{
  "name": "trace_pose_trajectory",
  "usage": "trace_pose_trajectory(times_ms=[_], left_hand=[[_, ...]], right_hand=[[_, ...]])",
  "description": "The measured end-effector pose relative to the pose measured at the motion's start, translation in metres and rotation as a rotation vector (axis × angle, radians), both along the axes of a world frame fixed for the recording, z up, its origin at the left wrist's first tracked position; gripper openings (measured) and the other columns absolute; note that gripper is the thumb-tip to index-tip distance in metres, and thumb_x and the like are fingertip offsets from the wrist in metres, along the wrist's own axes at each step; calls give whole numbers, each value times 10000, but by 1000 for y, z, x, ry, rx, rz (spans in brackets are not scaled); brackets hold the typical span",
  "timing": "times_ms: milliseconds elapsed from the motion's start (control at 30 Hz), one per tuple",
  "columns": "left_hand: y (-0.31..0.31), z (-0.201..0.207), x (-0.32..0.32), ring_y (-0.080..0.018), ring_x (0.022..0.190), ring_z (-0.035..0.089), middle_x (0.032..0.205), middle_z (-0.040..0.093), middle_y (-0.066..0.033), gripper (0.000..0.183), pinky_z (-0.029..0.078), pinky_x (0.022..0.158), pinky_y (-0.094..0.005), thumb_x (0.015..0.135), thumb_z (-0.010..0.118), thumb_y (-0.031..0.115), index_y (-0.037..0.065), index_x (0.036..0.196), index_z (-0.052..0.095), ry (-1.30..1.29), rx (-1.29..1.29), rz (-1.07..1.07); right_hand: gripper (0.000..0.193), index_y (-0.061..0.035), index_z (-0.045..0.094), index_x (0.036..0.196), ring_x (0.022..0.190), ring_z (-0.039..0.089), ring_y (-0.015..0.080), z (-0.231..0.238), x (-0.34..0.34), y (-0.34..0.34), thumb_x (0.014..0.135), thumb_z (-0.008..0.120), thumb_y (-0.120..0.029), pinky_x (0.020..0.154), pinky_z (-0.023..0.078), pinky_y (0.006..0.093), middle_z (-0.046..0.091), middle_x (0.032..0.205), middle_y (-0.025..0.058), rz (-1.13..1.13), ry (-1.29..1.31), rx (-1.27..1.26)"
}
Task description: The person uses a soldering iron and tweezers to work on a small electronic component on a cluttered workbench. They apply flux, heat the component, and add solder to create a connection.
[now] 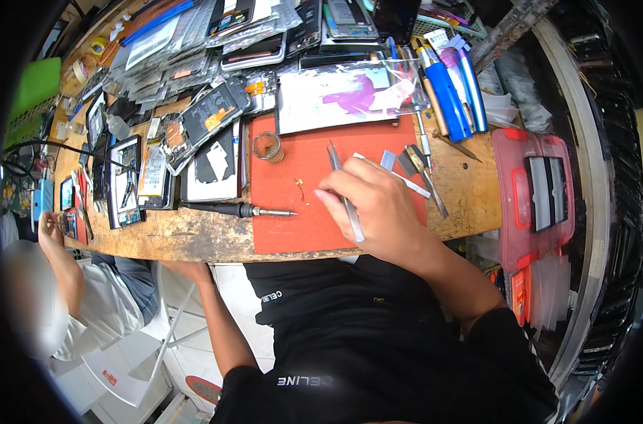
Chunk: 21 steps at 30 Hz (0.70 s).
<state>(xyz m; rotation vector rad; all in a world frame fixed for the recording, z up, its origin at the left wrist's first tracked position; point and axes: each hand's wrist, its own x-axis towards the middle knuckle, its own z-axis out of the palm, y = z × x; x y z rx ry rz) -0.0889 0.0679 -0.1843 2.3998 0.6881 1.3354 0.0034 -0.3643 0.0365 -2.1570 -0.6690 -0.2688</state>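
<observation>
My right hand (378,205) is closed on a pair of metal tweezers (335,160) above the red mat (293,237). The tips point away from me and touch nothing I can make out. Left of them, a tiny copper-coloured flex piece (299,188) lies on the mat. Nearer the front, a black-handled soldering iron (229,208) lies with its metal tip over the mat. A small glass jar (267,147) with brown contents stands at the mat's far left. My left hand (187,270) is low at the bench's front edge, its fingers hidden.
Opened phones (215,166) and stacked bagged parts (173,56) crowd the bench's left and back. A phone-sized panel (321,102) lies behind the mat. Blades (427,180) and blue tubes (448,99) lie right, beside a red case (512,191). Another person (102,304) sits left.
</observation>
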Motion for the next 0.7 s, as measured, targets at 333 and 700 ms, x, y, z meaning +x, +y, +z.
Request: trace_pose_trajectory(times_ms=[333, 700], left_hand=[[-78, 111, -33, -216, 1039, 582, 1193, 561, -127, 124, 507, 905, -345, 1059, 513, -35, -25, 1150, 597, -409, -265, -118], [-169, 180, -2, -281, 1006, 594, 1106, 544, -136, 214, 529, 858, -368, 920, 569, -138, 4, 1072, 620, -324, -118, -585]], right_hand=[[195, -35, 581, 987, 809, 708, 382, 2, 7, 34, 906, 757, -53, 680, 528, 500, 688, 860, 150, -1, 170, -45], [301, -29, 537, 1083, 779, 711, 442, 7, 17, 34, 900, 769, -87, 704, 527, 550, 722, 875, 178, -1, 344, -216]])
